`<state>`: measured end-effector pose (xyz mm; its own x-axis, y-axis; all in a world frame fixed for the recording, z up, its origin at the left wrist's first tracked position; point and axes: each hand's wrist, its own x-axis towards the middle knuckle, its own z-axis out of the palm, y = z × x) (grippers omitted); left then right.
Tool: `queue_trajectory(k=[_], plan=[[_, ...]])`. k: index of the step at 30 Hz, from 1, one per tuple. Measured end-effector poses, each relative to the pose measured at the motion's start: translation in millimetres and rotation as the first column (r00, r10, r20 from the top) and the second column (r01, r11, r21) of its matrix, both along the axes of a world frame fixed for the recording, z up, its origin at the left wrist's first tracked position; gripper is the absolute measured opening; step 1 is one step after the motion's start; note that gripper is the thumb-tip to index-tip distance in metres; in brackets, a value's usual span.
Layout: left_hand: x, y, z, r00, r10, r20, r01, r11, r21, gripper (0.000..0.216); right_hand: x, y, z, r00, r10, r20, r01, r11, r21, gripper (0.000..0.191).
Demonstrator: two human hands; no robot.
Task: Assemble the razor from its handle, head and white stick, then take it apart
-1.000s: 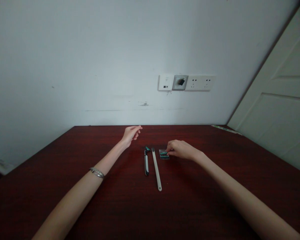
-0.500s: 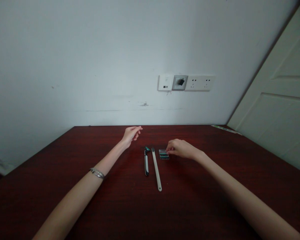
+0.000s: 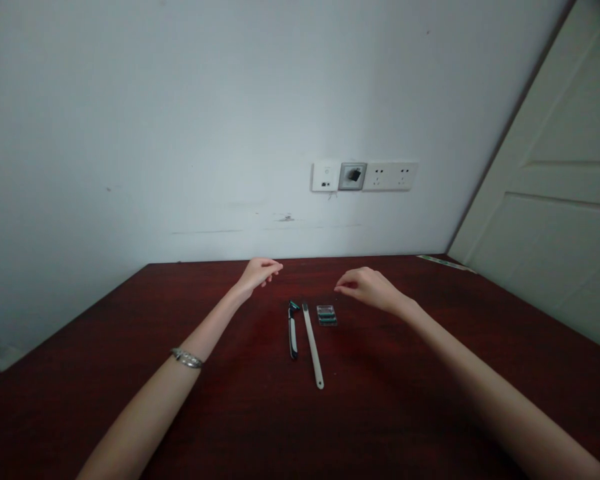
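dark red-brown wooden table (image 3: pixel 430 373) fills the lower view, pale wall behind with a white socket strip (image 3: pixel 364 176), cream panelled door (image 3: pixel 555 220) off to one side.

right hand (image 3: pixel 367 288) hovers above the wood, fingers loosely curled, thumb and forefinger drawn close together, nothing between them. just inboard of those fingertips and a little back toward the person lies the small clear pack of teal razor cartridges (image 3: pixel 327 315), flat on the table, apart from the hand. its long axis runs from the person toward the wall, cartridges stacked crosswise along it.

further from the right hand's grip, on the far side of the pack, lies the long thin white plastic stick (image 3: pixel 313 345), then the black razor with a teal head (image 3: pixel 293 330). both lie lengthwise, near to far. the razor's head points at the wall. the stick leans slightly, its rounded end toward the person.

left hand (image 3: pixel 260 272) sits well apart, beyond the razor's head, relaxed and half-curled, empty; whether it touches the wood, can't tell. silver bracelet (image 3: pixel 186 358) on that wrist. right hand is clearly nearer to the pack.
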<state>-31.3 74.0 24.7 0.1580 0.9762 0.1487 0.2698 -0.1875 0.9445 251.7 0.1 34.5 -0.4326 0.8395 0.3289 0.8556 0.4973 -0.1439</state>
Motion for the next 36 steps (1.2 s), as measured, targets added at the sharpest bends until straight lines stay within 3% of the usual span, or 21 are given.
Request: queue_trajectory(k=[4,8,10,16,21,36], plan=[[-8.2,-5.5,8.1,0.983,0.018,-0.182,-0.001,0.996,0.091,0.011,-6.1,-3.5,1.1,1.0,-0.03,-0.005,0.03,0.999,-0.017,0.024],[-17.6,-11.0,1.4,0.93,0.037,-0.367,0.03,0.984,0.176,0.006,-14.2,-9.1,2.2,0.999,-0.034,0.015,0.035,0.998,-0.045,0.023],[-20.1,-16.1,-5.0,0.898,0.062,-0.435,0.01,0.987,0.16,0.008,-17.1,-12.7,2.9,0.999,-0.023,0.038,0.024,0.998,-0.052,0.023],[-11.4,-43.9,-18.4,0.824,-0.026,-0.566,0.049,0.998,0.026,0.02,-20.6,-27.6,3.6,0.996,-0.014,0.083,0.02,0.997,-0.075,0.028],[2.6,-65.8,-22.2,0.636,-0.076,-0.768,0.051,0.997,-0.056,0.036,-30.2,-43.0,-1.1,0.992,0.015,0.123,0.004,0.989,-0.151,0.03],[26.0,-77.5,-33.0,0.528,-0.072,-0.846,0.009,0.997,-0.079,0.034,-52.0,-76.5,-9.7,0.967,0.105,0.23,-0.069,0.985,-0.16,0.028]])
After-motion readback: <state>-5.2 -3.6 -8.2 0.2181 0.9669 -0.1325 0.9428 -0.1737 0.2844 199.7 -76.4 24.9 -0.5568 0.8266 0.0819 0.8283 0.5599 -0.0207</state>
